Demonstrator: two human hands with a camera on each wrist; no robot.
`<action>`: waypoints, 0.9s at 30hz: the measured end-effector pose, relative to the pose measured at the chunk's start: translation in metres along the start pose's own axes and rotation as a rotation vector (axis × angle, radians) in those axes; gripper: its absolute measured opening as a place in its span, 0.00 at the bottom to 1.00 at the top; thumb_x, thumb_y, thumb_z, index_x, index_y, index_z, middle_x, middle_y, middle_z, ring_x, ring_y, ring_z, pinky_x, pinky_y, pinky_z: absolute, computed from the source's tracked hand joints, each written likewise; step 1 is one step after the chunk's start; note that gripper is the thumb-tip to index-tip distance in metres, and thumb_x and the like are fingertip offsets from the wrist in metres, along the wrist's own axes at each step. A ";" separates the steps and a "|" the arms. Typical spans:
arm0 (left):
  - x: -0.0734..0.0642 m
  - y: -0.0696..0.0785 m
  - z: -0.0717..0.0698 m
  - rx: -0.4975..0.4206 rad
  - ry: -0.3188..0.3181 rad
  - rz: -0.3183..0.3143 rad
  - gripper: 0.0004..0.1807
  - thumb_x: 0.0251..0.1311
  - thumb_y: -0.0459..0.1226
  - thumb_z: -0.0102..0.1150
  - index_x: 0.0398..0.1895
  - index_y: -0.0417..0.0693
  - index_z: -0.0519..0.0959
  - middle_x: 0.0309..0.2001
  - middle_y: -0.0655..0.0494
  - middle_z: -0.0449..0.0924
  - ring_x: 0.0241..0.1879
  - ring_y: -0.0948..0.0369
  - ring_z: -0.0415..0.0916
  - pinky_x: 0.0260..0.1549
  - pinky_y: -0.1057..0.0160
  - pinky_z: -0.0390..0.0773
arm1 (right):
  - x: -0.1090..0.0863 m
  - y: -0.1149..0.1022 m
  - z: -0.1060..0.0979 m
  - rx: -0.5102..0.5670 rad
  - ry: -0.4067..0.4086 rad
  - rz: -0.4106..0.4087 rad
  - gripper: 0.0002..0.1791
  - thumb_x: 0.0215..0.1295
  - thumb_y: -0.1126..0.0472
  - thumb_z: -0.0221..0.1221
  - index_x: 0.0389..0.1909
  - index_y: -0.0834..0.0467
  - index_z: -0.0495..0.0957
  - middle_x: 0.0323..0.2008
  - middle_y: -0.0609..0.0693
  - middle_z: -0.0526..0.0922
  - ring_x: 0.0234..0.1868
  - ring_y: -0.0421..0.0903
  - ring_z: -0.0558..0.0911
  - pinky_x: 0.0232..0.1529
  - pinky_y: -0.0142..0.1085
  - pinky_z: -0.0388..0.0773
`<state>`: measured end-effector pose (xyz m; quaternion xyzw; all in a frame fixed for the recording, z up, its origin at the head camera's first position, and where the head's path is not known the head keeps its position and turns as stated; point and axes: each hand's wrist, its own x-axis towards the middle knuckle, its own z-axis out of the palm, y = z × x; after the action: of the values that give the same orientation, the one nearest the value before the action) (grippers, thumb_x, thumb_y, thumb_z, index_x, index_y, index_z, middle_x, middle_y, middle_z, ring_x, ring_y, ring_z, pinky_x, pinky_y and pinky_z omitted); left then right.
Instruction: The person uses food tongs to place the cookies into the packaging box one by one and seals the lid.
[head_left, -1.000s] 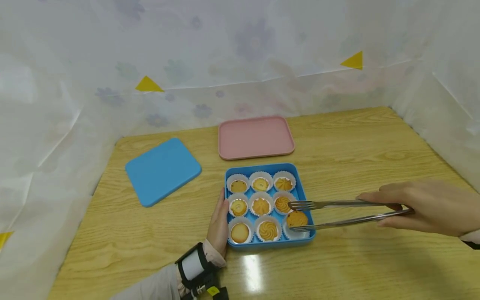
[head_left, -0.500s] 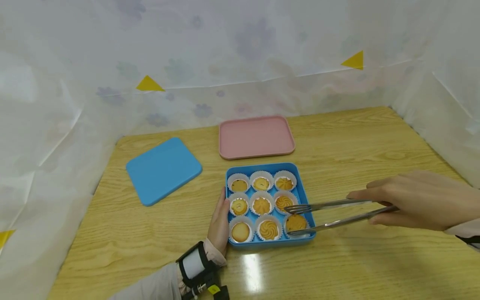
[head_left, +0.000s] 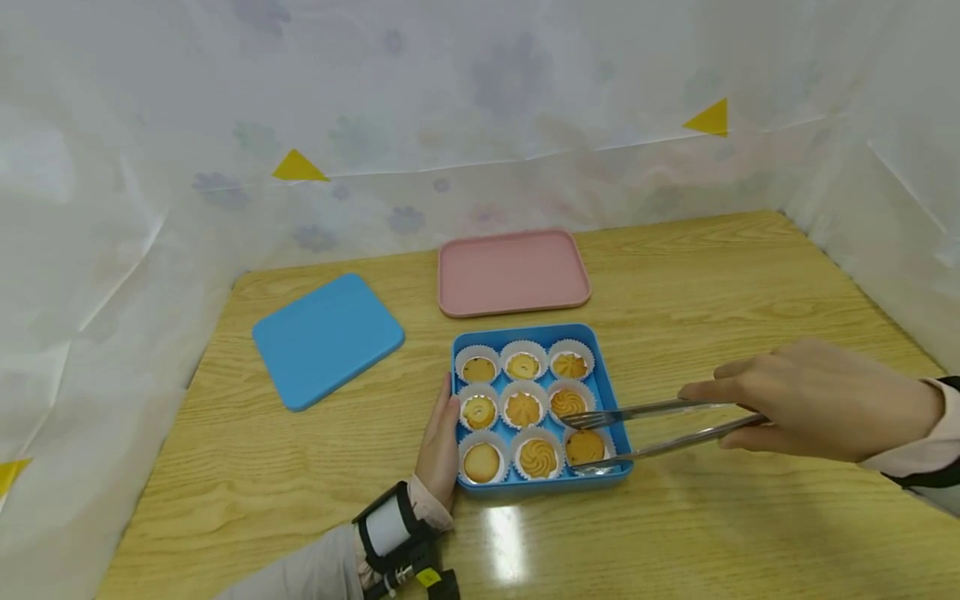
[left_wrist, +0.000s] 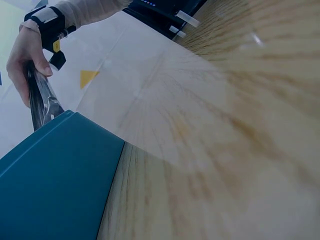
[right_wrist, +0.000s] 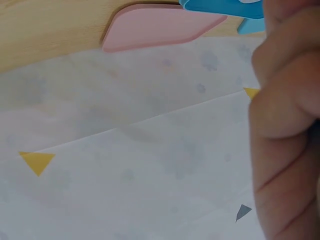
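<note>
My right hand (head_left: 817, 404) holds metal tongs (head_left: 697, 437) from the right. The tong tips reach into the blue box (head_left: 543, 485) on either side of a round speckled cookie (head_left: 585, 447) in the front right paper cup (head_left: 611, 450); whether they touch it I cannot tell. My left hand (head_left: 438, 458) rests along the box's left wall, fingers extended. Other cookies, such as a swirled cookie (head_left: 537, 458) and a plain round cookie (head_left: 481, 462), sit in white paper cups in rows. In the left wrist view the box's wall (left_wrist: 60, 185) partly hides the tongs.
Behind the box lies a pink tray (head_left: 513, 275). A blue lid (head_left: 327, 342) lies flat to the left. White sheeting (head_left: 480, 108) with yellow triangles surrounds the wooden table (head_left: 720, 292) at the back and sides.
The right hand and tongs have shifted left. The speckled cookie, earlier raised between the tong tips over the front right cup, now lies lower inside it. The left hand has stayed at the box.
</note>
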<state>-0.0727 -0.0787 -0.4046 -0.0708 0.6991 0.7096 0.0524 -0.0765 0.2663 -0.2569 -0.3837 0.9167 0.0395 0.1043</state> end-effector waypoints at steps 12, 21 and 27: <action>0.000 0.000 0.000 -0.002 -0.001 -0.008 0.29 0.77 0.43 0.30 0.78 0.48 0.47 0.78 0.50 0.44 0.76 0.49 0.37 0.73 0.42 0.39 | -0.004 0.007 0.007 0.014 0.056 -0.030 0.27 0.59 0.42 0.64 0.57 0.50 0.78 0.34 0.32 0.78 0.18 0.22 0.62 0.16 0.25 0.61; -0.001 -0.001 0.000 0.006 0.002 0.000 0.29 0.77 0.42 0.30 0.78 0.48 0.47 0.77 0.49 0.44 0.76 0.49 0.37 0.73 0.42 0.39 | -0.012 0.025 0.010 0.176 0.176 -0.048 0.26 0.61 0.51 0.64 0.59 0.55 0.77 0.37 0.31 0.80 0.24 0.22 0.66 0.22 0.23 0.64; -0.001 -0.001 0.000 0.000 0.007 0.001 0.29 0.77 0.42 0.31 0.77 0.47 0.47 0.77 0.49 0.45 0.76 0.49 0.37 0.73 0.43 0.39 | -0.008 0.044 0.016 0.368 0.214 0.139 0.29 0.66 0.59 0.61 0.66 0.63 0.69 0.44 0.45 0.82 0.22 0.27 0.67 0.23 0.26 0.65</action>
<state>-0.0714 -0.0788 -0.4054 -0.0732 0.6994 0.7093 0.0495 -0.0996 0.3052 -0.2708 -0.2961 0.9385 -0.1622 0.0716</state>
